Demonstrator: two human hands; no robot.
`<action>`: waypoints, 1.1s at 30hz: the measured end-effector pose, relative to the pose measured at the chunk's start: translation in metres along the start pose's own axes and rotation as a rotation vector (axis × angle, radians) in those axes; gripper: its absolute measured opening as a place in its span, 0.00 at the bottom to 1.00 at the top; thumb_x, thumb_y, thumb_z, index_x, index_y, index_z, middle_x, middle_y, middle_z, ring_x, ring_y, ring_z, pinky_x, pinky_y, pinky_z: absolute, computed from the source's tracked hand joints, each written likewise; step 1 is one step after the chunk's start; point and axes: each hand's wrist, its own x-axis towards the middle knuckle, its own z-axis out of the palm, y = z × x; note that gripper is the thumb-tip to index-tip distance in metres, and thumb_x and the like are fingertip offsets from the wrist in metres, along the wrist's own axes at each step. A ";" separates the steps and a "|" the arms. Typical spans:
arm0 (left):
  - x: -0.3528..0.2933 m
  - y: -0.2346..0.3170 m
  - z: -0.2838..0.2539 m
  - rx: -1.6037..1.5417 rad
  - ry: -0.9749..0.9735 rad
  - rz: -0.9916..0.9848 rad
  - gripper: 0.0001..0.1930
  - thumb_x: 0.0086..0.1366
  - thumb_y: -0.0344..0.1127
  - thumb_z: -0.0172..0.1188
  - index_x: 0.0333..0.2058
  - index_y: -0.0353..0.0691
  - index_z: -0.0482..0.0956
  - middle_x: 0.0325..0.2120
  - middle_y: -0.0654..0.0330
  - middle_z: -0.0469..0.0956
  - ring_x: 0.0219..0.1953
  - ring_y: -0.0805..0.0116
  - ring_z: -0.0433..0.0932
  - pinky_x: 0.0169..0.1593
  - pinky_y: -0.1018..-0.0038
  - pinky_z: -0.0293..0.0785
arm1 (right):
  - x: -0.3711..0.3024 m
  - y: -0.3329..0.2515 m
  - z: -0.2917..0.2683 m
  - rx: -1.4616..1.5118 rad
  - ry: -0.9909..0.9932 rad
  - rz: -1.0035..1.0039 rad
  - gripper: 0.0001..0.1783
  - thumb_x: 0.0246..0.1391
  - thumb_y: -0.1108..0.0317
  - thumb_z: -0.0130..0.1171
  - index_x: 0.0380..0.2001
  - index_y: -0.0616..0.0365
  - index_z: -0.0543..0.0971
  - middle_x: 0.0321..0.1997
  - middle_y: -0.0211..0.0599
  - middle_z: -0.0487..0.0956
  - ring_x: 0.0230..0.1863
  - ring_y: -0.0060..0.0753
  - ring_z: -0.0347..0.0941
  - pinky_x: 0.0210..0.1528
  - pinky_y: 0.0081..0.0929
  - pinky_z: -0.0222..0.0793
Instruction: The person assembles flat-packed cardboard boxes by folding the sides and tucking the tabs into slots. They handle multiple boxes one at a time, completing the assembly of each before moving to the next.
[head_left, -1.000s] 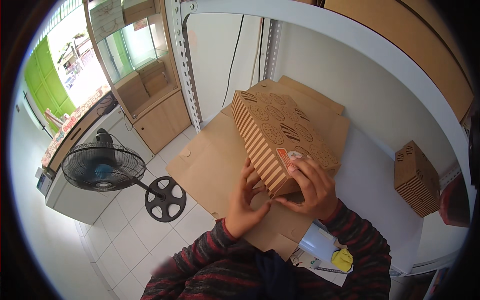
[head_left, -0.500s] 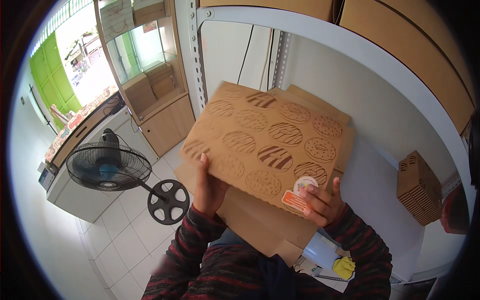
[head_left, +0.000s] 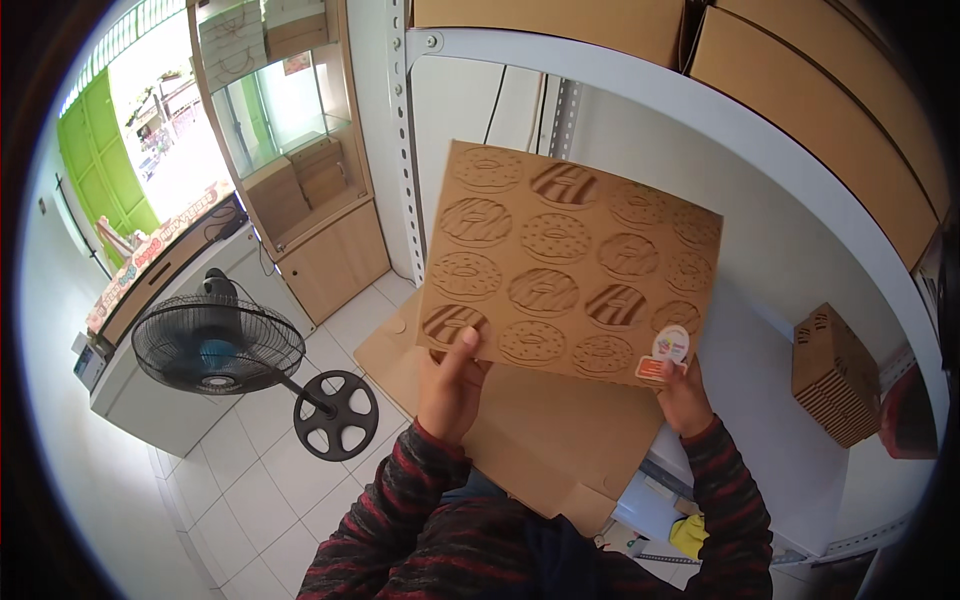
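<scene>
A brown cardboard box printed with donut shapes is lifted up in front of me, its broad top face turned toward the camera. My left hand grips its lower left corner, thumb on the printed face. My right hand holds the lower right corner, next to a small round sticker. Both forearms wear dark red striped sleeves.
Flat brown cardboard sheets lie on the white shelf under the box. A stack of folded printed boxes stands at the right. A black standing fan and a wooden glass-fronted cabinet are at the left.
The box was raised off the cardboard sheets and tipped so its broad top face turns toward me. Both hands shifted to its lower corners.
</scene>
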 end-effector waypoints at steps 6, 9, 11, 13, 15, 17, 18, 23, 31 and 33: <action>0.003 0.015 -0.035 0.204 -0.197 -0.201 0.27 0.65 0.44 0.56 0.56 0.30 0.66 0.51 0.51 0.73 0.50 0.62 0.75 0.54 0.67 0.71 | -0.007 -0.017 -0.021 0.036 -0.017 -0.017 0.29 0.60 0.63 0.57 0.61 0.58 0.62 0.56 0.33 0.70 0.58 0.30 0.67 0.60 0.31 0.64; -0.006 0.007 -0.028 0.201 -0.127 -0.167 0.25 0.65 0.39 0.58 0.53 0.26 0.66 0.47 0.49 0.77 0.47 0.64 0.78 0.53 0.69 0.74 | -0.008 -0.008 -0.023 0.157 0.121 -0.025 0.29 0.60 0.61 0.58 0.61 0.58 0.62 0.57 0.34 0.70 0.58 0.31 0.68 0.58 0.33 0.66; -0.010 -0.006 -0.020 0.167 -0.127 -0.154 0.24 0.65 0.37 0.58 0.53 0.28 0.66 0.47 0.51 0.77 0.48 0.66 0.77 0.52 0.71 0.74 | -0.013 0.001 -0.041 0.414 0.103 0.001 0.31 0.60 0.58 0.58 0.61 0.57 0.62 0.57 0.36 0.70 0.57 0.34 0.68 0.58 0.35 0.67; -0.019 -0.019 -0.004 0.161 -0.100 -0.158 0.23 0.65 0.37 0.59 0.54 0.29 0.67 0.46 0.53 0.77 0.48 0.67 0.77 0.52 0.72 0.73 | -0.010 -0.014 -0.019 0.581 0.052 -0.044 0.31 0.59 0.57 0.59 0.61 0.56 0.61 0.57 0.36 0.70 0.57 0.35 0.68 0.58 0.37 0.67; -0.030 -0.026 0.003 0.290 -0.207 -0.201 0.23 0.65 0.36 0.58 0.55 0.31 0.65 0.50 0.54 0.75 0.50 0.68 0.75 0.54 0.73 0.70 | -0.023 -0.007 -0.003 0.559 0.183 -0.029 0.30 0.61 0.59 0.57 0.62 0.53 0.60 0.59 0.34 0.70 0.58 0.34 0.68 0.59 0.37 0.67; -0.036 -0.034 0.008 0.335 -0.320 -0.181 0.24 0.66 0.37 0.57 0.56 0.31 0.64 0.53 0.55 0.72 0.51 0.68 0.74 0.56 0.73 0.68 | -0.041 -0.003 0.022 0.417 0.357 -0.026 0.30 0.61 0.60 0.56 0.63 0.53 0.60 0.60 0.33 0.69 0.58 0.34 0.68 0.60 0.38 0.66; -0.036 -0.030 0.009 0.329 -0.438 -0.201 0.28 0.67 0.39 0.56 0.60 0.30 0.60 0.60 0.51 0.65 0.59 0.63 0.68 0.61 0.69 0.63 | -0.050 0.001 0.025 0.446 0.395 -0.084 0.29 0.60 0.62 0.56 0.62 0.53 0.62 0.59 0.31 0.70 0.58 0.34 0.68 0.59 0.37 0.66; -0.017 0.015 0.004 1.155 -0.791 -0.147 0.39 0.62 0.50 0.61 0.64 0.34 0.56 0.66 0.43 0.53 0.70 0.45 0.46 0.68 0.50 0.42 | -0.135 -0.035 -0.040 0.342 0.786 -0.350 0.27 0.61 0.53 0.53 0.59 0.54 0.67 0.57 0.35 0.72 0.57 0.37 0.68 0.60 0.33 0.64; -0.025 0.022 -0.023 1.756 -0.766 -0.120 0.42 0.52 0.50 0.69 0.63 0.43 0.62 0.67 0.42 0.51 0.69 0.32 0.39 0.63 0.32 0.35 | -0.284 -0.068 -0.176 -0.270 1.600 -0.472 0.49 0.53 0.46 0.62 0.65 0.62 0.50 0.64 0.49 0.61 0.63 0.45 0.60 0.62 0.42 0.62; -0.024 0.019 -0.025 1.735 -0.759 -0.119 0.42 0.52 0.50 0.69 0.63 0.43 0.63 0.67 0.43 0.51 0.69 0.33 0.39 0.63 0.32 0.35 | -0.299 -0.065 -0.210 -0.316 1.716 -0.467 0.54 0.50 0.45 0.66 0.66 0.63 0.47 0.65 0.50 0.59 0.65 0.47 0.58 0.62 0.45 0.62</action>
